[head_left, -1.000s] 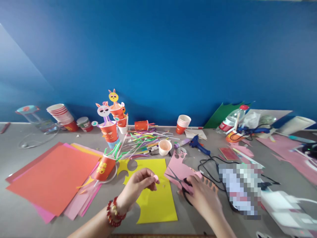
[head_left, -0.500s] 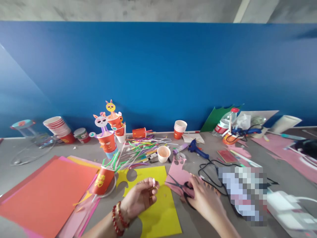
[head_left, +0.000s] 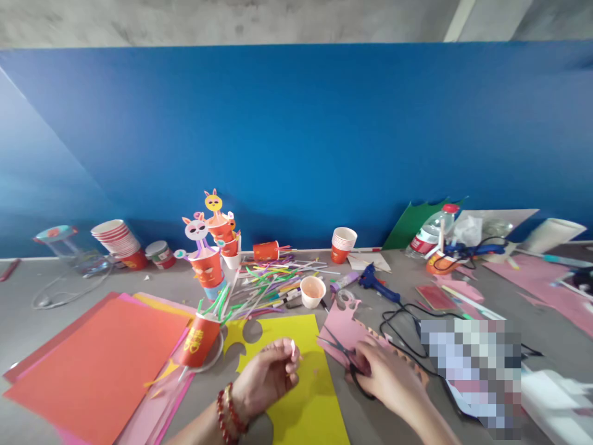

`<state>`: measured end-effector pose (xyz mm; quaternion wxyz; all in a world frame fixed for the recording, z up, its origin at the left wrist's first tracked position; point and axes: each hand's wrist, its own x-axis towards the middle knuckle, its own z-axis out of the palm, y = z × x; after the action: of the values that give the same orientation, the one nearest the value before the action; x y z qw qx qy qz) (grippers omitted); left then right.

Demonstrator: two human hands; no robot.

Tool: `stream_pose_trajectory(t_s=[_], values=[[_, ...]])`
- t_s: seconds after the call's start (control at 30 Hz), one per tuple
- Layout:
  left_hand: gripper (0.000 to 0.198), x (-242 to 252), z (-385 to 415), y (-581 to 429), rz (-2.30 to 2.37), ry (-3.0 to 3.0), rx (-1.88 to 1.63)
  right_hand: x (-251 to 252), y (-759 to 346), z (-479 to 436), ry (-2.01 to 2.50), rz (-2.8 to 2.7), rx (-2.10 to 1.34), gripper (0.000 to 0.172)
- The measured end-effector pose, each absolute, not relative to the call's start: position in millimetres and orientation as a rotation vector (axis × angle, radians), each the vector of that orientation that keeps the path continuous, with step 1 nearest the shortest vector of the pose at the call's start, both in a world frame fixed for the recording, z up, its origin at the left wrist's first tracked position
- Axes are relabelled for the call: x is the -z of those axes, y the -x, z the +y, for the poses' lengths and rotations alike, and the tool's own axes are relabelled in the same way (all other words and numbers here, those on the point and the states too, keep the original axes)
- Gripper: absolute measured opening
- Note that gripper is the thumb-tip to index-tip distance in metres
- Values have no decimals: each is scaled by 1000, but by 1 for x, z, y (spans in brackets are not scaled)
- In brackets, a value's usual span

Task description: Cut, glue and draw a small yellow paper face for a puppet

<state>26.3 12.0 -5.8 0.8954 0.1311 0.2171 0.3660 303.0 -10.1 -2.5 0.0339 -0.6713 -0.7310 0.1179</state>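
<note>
My left hand (head_left: 266, 374), with a red bead bracelet at the wrist, hovers over the yellow paper sheet (head_left: 296, 383) and pinches a small pink paper piece (head_left: 293, 347) between its fingertips. My right hand (head_left: 386, 377) rests on the black-handled scissors (head_left: 345, 355), which lie on a cut pink paper sheet (head_left: 345, 327); the fingers are curled over the handles. An orange paper cup (head_left: 199, 337) with straws in it lies tilted just left of the yellow sheet.
Orange and pink paper sheets (head_left: 97, 358) are stacked at left. Straws (head_left: 269, 281), decorated bunny cups (head_left: 206, 262), cup stacks (head_left: 343, 244), a blue glue gun (head_left: 377, 284) with black cable, a bottle (head_left: 428, 232) and a blurred box (head_left: 472, 364) crowd the table against a blue wall.
The camera has tilted up, showing more wall and ceiling. My left hand has turned the pink piece upright. My right hand stays on the scissors.
</note>
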Motion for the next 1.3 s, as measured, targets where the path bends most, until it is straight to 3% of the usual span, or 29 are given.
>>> stream_pose_trajectory(t_s=[0.27, 0.47, 0.97, 1.3], values=[[14, 6, 10, -27, 417, -354, -812, -41, -281, -19, 1749, -2116, -760, 10], [17, 1, 6, -29, 465, -361, -822, -42, -216, -26, 1252, -1964, -666, 9], [20, 11, 5, -31, 626, -571, -951, -38, -207, -15, 1270, -2150, -404, 15], [17, 14, 3, -32, 699, -903, -1063, -29, -205, -13, 1246, -1915, -706, 20]])
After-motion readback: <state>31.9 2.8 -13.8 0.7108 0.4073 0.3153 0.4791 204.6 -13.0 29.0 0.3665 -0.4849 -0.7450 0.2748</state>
